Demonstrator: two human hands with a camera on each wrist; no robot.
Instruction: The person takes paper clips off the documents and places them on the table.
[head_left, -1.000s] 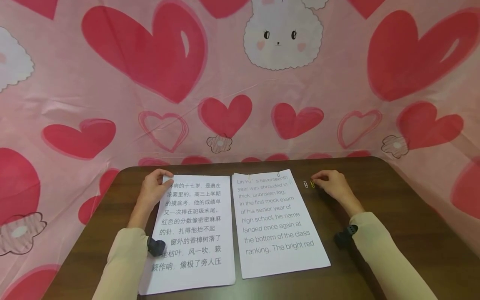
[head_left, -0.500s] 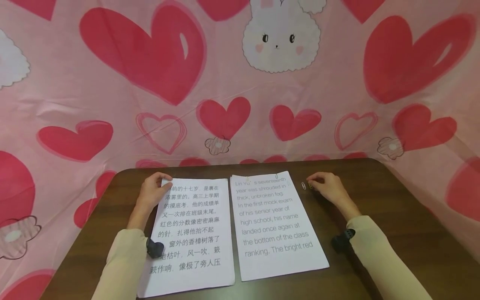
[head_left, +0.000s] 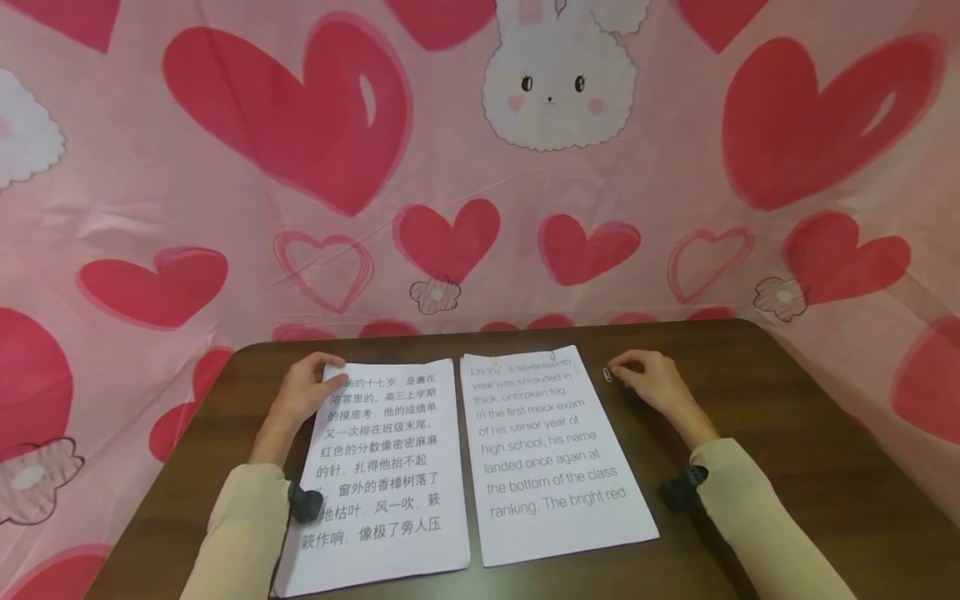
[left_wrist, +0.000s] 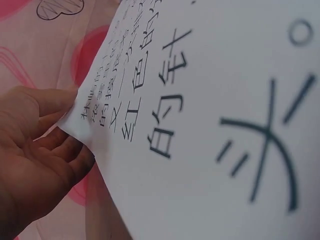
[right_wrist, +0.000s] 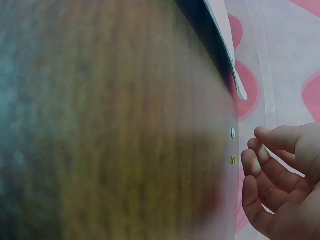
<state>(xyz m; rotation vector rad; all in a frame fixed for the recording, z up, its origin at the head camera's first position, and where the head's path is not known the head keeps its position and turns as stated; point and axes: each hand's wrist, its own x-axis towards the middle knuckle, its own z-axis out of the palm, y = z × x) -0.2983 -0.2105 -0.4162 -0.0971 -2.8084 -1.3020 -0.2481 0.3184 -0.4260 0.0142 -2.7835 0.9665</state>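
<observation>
My left hand pinches the upper left corner of a stack of paper printed with Chinese text; the left wrist view shows thumb and fingers on either side of the raised corner. To its right lies a second stack with English text, paper clips at its top edge. Over the table past that stack is my right hand, thumb and fingers loosely bent with nothing between them. Its fingertips come close to a white paper clip. A yellow paper clip shows in the right wrist view; in the head view the hand hides it.
The dark wooden table has rounded far corners. Behind it hangs a pink cloth with hearts and a rabbit. A black camera is worn on each wrist.
My right hand has shifted slightly left, from the yellow paper clip toward the white one, and now covers the yellow one in the head view. My left hand keeps its grip on the corner.
</observation>
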